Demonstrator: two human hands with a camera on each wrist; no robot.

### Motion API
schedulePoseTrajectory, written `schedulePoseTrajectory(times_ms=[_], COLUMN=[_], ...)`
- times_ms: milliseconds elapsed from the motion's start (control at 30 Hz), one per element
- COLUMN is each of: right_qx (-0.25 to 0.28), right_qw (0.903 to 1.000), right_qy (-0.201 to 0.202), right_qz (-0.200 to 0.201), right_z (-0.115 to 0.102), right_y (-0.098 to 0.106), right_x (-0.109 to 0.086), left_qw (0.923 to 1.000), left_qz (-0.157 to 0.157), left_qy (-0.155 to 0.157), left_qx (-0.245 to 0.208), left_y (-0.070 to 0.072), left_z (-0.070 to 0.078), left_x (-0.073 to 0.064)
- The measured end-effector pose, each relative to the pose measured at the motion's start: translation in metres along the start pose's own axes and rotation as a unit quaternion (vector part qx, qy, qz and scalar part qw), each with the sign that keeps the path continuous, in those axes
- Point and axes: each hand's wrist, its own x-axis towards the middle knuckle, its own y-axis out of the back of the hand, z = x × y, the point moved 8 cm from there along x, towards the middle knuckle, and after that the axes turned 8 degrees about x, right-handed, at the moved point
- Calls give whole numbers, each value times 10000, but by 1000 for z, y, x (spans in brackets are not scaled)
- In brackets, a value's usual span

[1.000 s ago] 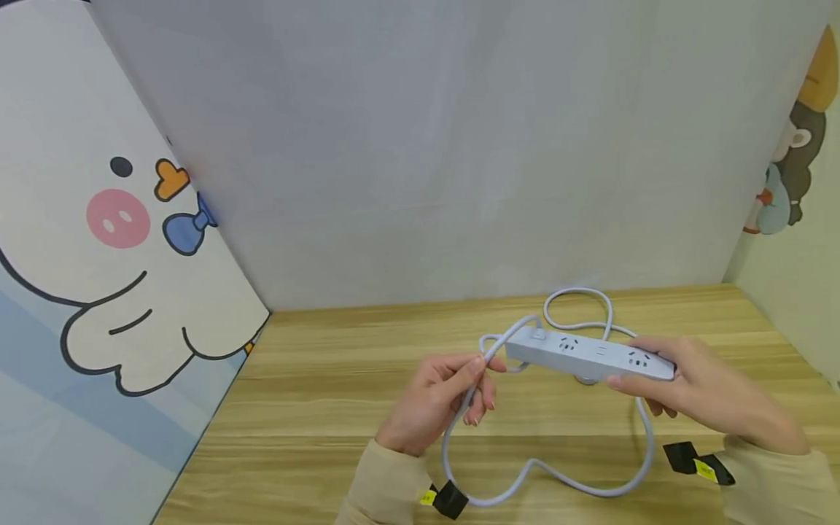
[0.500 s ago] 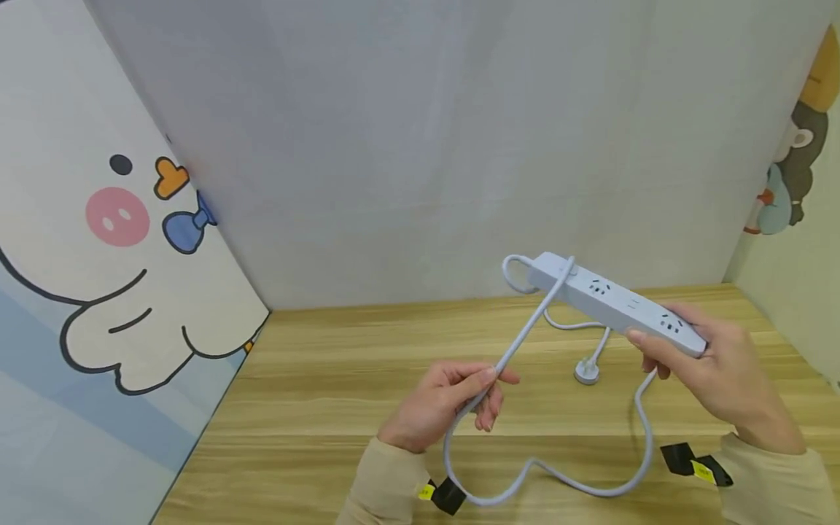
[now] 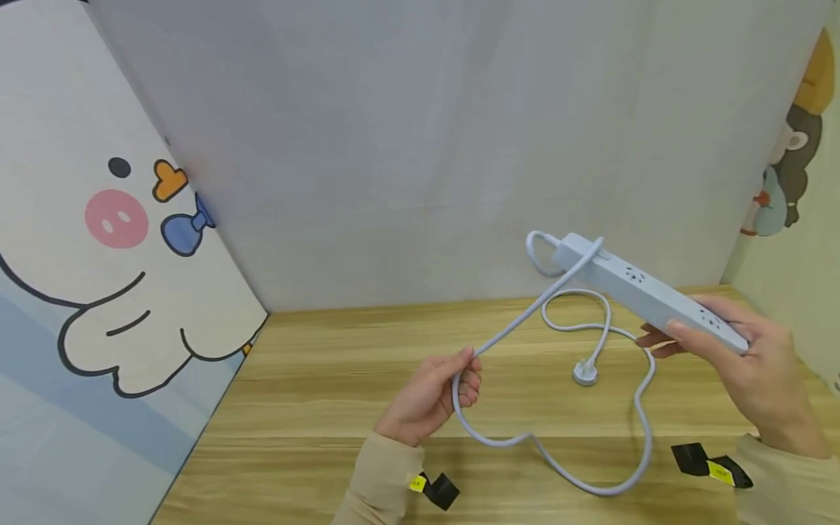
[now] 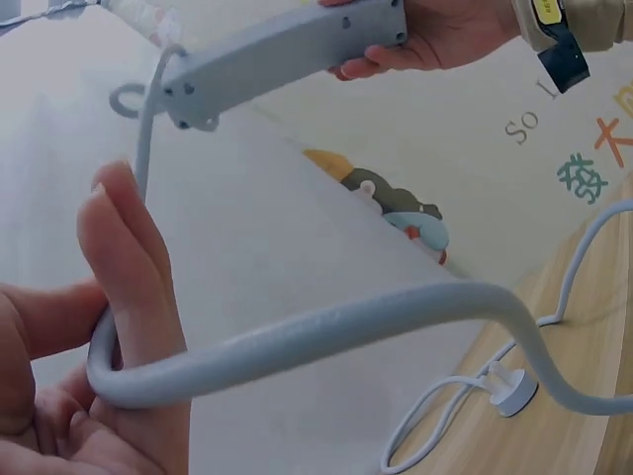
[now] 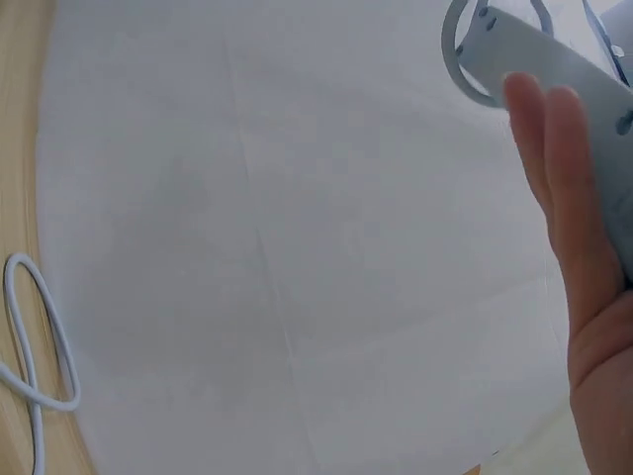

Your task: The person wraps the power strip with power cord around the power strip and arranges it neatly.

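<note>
1. the right hand (image 3: 764, 364), gripping one end, has lifted the power strip (image 3: 656, 300) higher above the table (image 3: 315, 372).
2. the left hand (image 3: 426, 399) pinches the cord (image 3: 649, 437); the longer span between seems drawn straight.

On my feed, L hand (image 3: 429, 397) has the cord (image 3: 499, 443) btwn thumb & fingers; from there one run goes up, away & R to the pwr strip's (image 3: 656, 295) far end. R hand (image 3: 757, 361) grips the near end, so the strip slants up, away & L of that hand, above the table (image 3: 328, 372). Other run sags below L hand, swings R, then heads back btwn both hands. Plug (image 3: 585, 373) I've got on the table, R of L hand, w/ a cord loop just behind.
</note>
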Motion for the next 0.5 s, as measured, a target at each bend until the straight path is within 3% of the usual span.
schedulePoseTrajectory(times_ms=[133, 200, 300, 400, 500], right_qx=[238, 150, -13, -1041, -2157], right_qw=[9986, 9988, 9994, 9934, 9736], right_qy=[-216, -293, -343, -191, -16], right_qz=[-410, -369, 6, 434, 752], right_z=[1, 3, 7, 9, 9], right_y=[-5, -6, -5, -4, -1], right_x=[-3, -3, -1, 2, 4], left_qw=[9998, 9992, 9965, 9914, 9859], left_qz=[166, 127, -193, -574, -827], left_qy=[92, 141, 221, 289, 305], left_qx=[74, 340, 780, 1141, 1421], left_y=[6, 5, -5, -16, -25], left_z=[-2, -2, -3, -3, -2], left_x=[0, 0, -2, -7, -10])
